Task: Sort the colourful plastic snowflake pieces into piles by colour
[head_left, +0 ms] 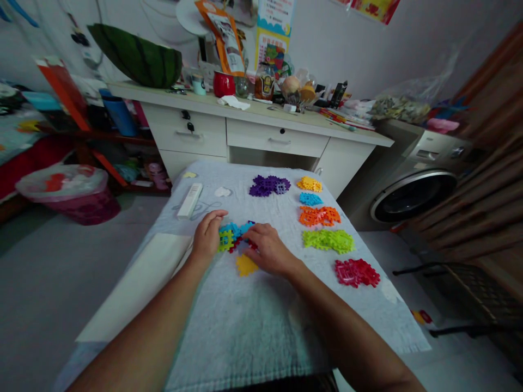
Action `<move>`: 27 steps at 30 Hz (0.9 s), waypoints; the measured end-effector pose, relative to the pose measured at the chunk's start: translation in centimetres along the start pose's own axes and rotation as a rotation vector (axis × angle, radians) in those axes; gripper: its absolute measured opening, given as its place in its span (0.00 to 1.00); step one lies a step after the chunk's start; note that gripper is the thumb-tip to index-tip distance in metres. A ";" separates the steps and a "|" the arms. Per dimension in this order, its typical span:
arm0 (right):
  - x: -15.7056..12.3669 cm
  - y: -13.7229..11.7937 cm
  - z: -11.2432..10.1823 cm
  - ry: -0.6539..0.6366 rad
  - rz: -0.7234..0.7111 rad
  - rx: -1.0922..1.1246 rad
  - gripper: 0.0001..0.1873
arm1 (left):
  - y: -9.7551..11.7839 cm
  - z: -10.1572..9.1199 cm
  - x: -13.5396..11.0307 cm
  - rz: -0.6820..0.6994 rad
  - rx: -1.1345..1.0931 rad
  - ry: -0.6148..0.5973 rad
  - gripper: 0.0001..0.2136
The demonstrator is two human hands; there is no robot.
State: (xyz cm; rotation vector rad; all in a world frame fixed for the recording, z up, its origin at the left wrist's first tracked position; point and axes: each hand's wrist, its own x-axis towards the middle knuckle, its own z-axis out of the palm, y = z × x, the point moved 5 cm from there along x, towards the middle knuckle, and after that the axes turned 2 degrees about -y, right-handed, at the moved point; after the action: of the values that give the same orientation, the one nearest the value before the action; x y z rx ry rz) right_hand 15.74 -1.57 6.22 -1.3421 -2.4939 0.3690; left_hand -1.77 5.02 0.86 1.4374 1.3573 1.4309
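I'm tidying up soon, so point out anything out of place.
A small red-and-yellow object lies on the floor, right of the cloth-covered table, perhaps dropped, since the plastic pieces sit on the table. I see no spill.

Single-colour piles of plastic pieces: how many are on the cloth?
6: purple pile, far side; down the right side, yellow pile, blue pile, orange pile, green pile, red pile.

Landmark: mixed cluster (226,239) of pieces. Left of it, blocked by left hand (210,234); right of it, by right hand (267,247). Near side: yellow piece (245,265), then wide bare cloth (245,326) between the forearms (347,316). Beyond it: open strip up to purple pile (267,185). Well right: passable lane, then orange pile (318,216), green pile (329,240).
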 end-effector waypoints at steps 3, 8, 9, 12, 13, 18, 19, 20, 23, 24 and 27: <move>0.7 -1.3 1.6 0.020 -0.014 -0.022 0.24 | -0.5 -0.3 0.0 -0.083 -0.140 0.064 0.14; 1.9 -2.3 2.8 0.036 -0.034 -0.123 0.31 | -0.5 -0.5 0.0 -0.127 -0.313 0.102 0.14; 2.3 -2.4 2.9 0.033 -0.038 -0.129 0.31 | -0.5 -0.4 0.0 -0.135 -0.345 0.097 0.14; 3.2 -2.4 3.3 0.007 -0.051 -0.109 0.26 | -0.6 -0.2 0.0 -0.187 -0.449 0.082 0.14; 3.3 -2.3 3.3 0.005 -0.051 -0.095 0.24 | -0.7 -0.1 0.0 -0.205 -0.478 0.080 0.14; 2.9 -1.9 2.5 0.048 -0.030 -0.002 0.23 | -1.0 -0.1 0.1 -0.201 -0.513 0.065 0.14; 2.8 -1.7 2.1 0.059 -0.024 0.019 0.24 | -1.1 0.0 0.1 -0.189 -0.507 0.057 0.14; 2.6 -1.4 1.7 0.072 -0.016 0.038 0.25 | -1.1 0.0 0.1 -0.180 -0.499 0.049 0.14; 2.3 -0.1 0.4 0.137 0.021 0.070 0.26 | -1.0 0.2 0.0 -0.163 -0.464 0.026 0.14; 2.2 0.5 -0.1 0.161 0.036 0.073 0.26 | -1.0 0.2 0.0 -0.157 -0.445 0.016 0.14; 1.7 2.8 -1.5 0.218 0.096 0.067 0.25 | -0.7 0.5 -0.1 -0.124 -0.361 -0.026 0.14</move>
State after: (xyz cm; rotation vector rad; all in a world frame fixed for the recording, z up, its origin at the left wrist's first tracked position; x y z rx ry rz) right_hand 17.50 1.50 6.87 -1.3986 -2.2267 0.3066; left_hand -1.45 5.15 0.06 1.1143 1.0837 1.4809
